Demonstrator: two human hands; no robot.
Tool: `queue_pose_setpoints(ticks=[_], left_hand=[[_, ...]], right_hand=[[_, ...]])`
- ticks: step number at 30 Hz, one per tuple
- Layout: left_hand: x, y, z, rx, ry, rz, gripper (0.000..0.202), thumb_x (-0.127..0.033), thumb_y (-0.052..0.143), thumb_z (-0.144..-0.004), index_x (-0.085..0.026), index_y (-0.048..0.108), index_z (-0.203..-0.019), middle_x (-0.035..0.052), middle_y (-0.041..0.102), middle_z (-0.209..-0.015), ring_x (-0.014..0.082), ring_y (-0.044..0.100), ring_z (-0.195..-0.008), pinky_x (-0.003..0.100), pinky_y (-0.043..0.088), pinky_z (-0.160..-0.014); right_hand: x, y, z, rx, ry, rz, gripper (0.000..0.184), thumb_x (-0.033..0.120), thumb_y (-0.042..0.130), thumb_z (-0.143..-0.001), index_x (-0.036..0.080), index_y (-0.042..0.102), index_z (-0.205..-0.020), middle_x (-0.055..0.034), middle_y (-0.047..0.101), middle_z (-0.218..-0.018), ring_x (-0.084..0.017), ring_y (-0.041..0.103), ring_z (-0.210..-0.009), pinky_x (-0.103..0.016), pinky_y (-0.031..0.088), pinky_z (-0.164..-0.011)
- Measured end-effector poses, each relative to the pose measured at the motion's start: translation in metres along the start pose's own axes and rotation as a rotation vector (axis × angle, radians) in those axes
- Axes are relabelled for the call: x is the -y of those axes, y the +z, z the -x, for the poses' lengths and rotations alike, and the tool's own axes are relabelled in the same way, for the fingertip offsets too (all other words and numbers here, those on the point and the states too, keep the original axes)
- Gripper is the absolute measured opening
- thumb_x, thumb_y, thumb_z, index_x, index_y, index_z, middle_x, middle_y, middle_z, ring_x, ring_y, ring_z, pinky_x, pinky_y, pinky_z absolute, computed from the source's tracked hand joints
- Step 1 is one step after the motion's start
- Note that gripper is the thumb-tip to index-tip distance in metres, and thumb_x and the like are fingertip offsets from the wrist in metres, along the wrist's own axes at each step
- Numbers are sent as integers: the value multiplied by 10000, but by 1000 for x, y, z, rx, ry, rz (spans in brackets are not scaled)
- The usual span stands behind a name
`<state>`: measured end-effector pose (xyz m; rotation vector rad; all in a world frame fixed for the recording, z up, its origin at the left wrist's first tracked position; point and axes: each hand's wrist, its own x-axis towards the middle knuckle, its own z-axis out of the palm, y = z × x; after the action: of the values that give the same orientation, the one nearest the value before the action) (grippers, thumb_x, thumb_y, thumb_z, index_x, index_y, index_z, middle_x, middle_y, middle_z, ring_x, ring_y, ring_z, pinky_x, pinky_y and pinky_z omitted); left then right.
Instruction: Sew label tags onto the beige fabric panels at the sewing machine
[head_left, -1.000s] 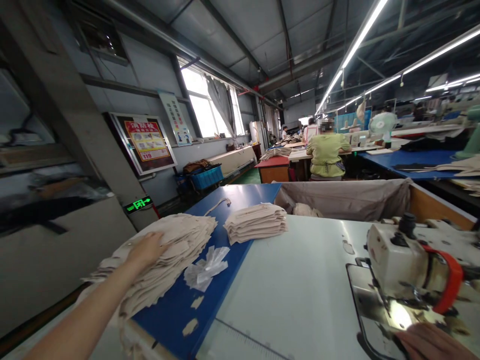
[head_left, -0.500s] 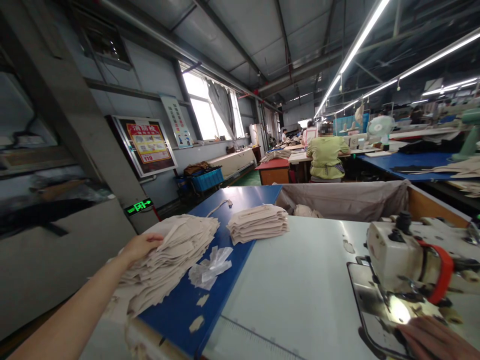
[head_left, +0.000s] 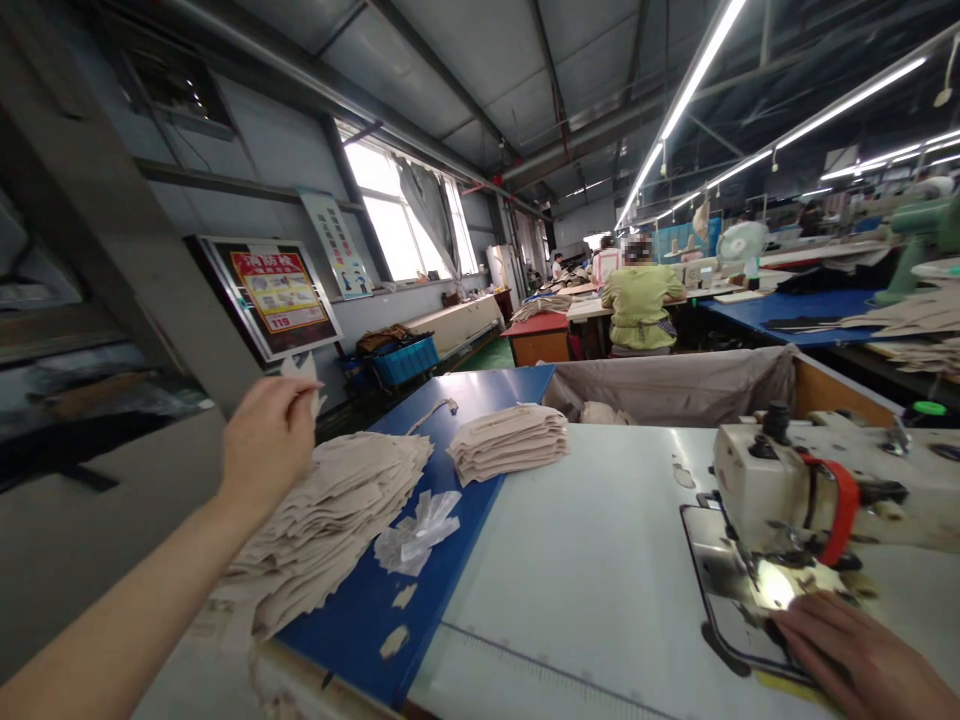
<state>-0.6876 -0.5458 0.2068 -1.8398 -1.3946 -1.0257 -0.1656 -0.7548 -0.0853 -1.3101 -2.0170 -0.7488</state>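
My left hand [head_left: 270,440] is raised just over the large stack of beige fabric pieces [head_left: 352,500] on the left. Its fingers pinch a light fabric piece [head_left: 300,370], which is mostly hidden behind the hand. At the lower right, my right hand [head_left: 862,650] lies with fingers stretched out at the front of the sewing machine [head_left: 765,490], beside the lit needle area. No cloth shows under those fingers. A smaller, neat pile of folded beige pieces [head_left: 510,443] sits across the edge between the blue and pale table surfaces.
Clear plastic strips [head_left: 417,532] and torn scraps lie on the blue tabletop [head_left: 360,650]. A printed ruler [head_left: 547,668] runs along the pale table's front. Behind the table is a cloth-lined bin [head_left: 675,395]. A co-worker in a yellow-green top [head_left: 637,305] sits farther back.
My left hand has risen off the large stack, lifting a fabric piece with it. My right hand stays by the machine. The view has shifted slightly to the right.
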Motion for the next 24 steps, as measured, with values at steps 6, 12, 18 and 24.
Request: queue_pose_setpoints(ticks=[6,12,18,24], left_hand=[[-160,35,95,216,456,608,251,-147,405,-905,-230,638,-948,50,644,-974,185,615,-916,300,522,-814],[-304,99,240,808,234,1122,287,-93,390,-868,-192,656,-827,69,651,-892,184,629,-868,298,520,-793],[-333,97,239,1091,87,1297,357,-336,423,-955,-178,592,-1228,78,710,-1034,206,653,-979,345,507,-927],[-284,111,237,920,353,972,418,-365,392,-974,-201,568,-1315,98,580,-1374,229,533,-1264,411,406,-1094]], right_hand=[[9,-5,-12,189,212,-159,343,325,397,-997,215,699,-878,-57,691,-814,-171,650,-751,-284,519,-691],[53,-17,-23,363,373,-403,257,210,431,-966,192,676,-891,-62,650,-848,-179,590,-809,-294,481,-711],[96,-27,-22,300,402,-570,170,152,493,-913,196,654,-880,-55,654,-948,-194,556,-924,-316,465,-814],[81,-42,-18,56,527,-474,164,148,465,-947,191,624,-939,-53,634,-871,-178,553,-842,-309,468,-740]])
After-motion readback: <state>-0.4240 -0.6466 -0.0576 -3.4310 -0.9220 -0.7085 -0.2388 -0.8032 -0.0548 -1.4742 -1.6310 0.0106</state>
